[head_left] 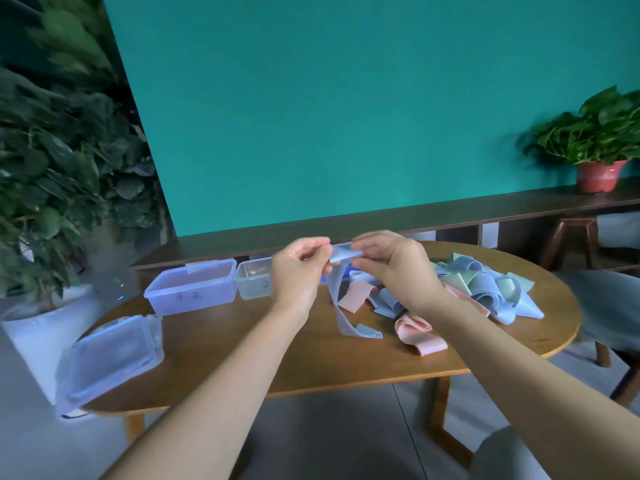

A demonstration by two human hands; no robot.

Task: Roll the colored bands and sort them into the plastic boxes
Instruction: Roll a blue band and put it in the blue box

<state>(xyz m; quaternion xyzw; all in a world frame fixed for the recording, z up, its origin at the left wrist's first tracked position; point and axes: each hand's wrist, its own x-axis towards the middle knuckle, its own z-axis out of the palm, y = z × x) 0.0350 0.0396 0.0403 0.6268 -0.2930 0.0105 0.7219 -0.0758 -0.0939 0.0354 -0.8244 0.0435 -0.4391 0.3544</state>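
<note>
Both forearms reach in from 6 o'clock over the counter (311, 358). Band pile (485, 285) at 3 o'clock; plastic boxes (194, 285) at 9 o'clock. Left hand (299, 271) and right hand (394, 268) each keep a pinching grip on the blue band (337, 292), raised at centre, tail touching the counter.

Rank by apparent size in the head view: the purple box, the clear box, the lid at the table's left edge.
1. lid, though it lies nearest the camera, so unsure
2. purple box
3. clear box
</note>
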